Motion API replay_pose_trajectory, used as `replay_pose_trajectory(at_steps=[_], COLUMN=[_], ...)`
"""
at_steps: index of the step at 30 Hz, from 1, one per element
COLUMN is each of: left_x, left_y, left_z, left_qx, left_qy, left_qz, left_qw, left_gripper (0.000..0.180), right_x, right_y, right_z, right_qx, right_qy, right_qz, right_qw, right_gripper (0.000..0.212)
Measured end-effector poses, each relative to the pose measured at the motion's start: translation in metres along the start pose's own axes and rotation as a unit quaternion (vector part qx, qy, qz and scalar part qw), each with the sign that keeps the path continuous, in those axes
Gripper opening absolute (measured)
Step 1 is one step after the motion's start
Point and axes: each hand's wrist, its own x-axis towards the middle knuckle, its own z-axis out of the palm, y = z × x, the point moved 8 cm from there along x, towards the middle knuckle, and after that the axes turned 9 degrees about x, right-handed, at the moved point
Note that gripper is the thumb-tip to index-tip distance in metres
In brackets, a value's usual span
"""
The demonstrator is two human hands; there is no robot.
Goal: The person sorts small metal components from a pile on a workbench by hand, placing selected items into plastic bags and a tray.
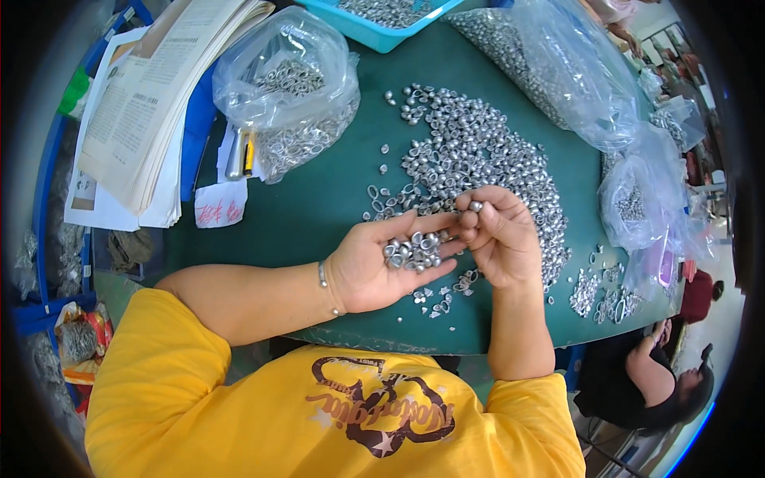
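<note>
Your right grip (508,243) is pinching one small silver bead (476,206), thumb and fingers together on it, over the left part of the pile. Your left grip (370,267) is lying palm up, fingers apart, carrying a handful of silver pieces (414,252). Fingertips are sitting right by each other; can't tell if touching. Big silver pile (478,143) is spreading across the green tabletop (303,223), beyond your grips. Loose bits (434,307) are lying nearer you, a smaller heap (586,291) to the right. Clear bag of rings (299,147) is standing left, beside a paper stack (135,119). Blue tray (386,40) is sitting at the far side, a large clear bag (590,88) to its right.
</note>
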Motion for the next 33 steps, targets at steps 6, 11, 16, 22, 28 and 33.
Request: replay_pose_trajectory(at_steps=[6, 11, 16, 22, 28, 33], left_x=[0.002, -0.001, -0.007, 0.06, 0.183, 0.251], left_y=[-0.001, -0.008, -0.012, 0.022, 0.084, 0.106], left_z=[0.007, 0.0, 0.002, 0.093, 0.203, 0.238], left_qx=[0.029, 0.05, 0.128, 0.024, 0.107, 0.319], left_qy=[-0.014, 0.015, 0.16, -0.03, -0.132, 0.076], left_qz=[-0.003, -0.005, -0.036, -0.008, 0.078, 0.189], left_qw=[0.999, 0.999, 0.978, 0.999, 0.982, 0.925], left_gripper=[0.042, 0.037, 0.025, 0.023, 0.024, 0.06], right_x=[-0.006, -0.03, -0.074, -0.096, -0.086, -0.082], right_y=[-0.007, -0.033, -0.019, -0.022, -0.024, -0.026], right_z=[0.011, 0.061, 0.096, 0.106, 0.1, 0.093], right_qx=[-0.023, -0.532, -0.505, -0.447, -0.448, -0.464], right_qy=[-0.036, -0.081, -0.209, -0.228, -0.182, -0.165], right_qz=[-0.039, -0.331, -0.465, -0.546, -0.533, -0.515], right_qw=[0.998, 0.775, 0.697, 0.671, 0.695, 0.702], right_gripper=[0.015, 0.013, 0.013, 0.017, 0.017, 0.016])
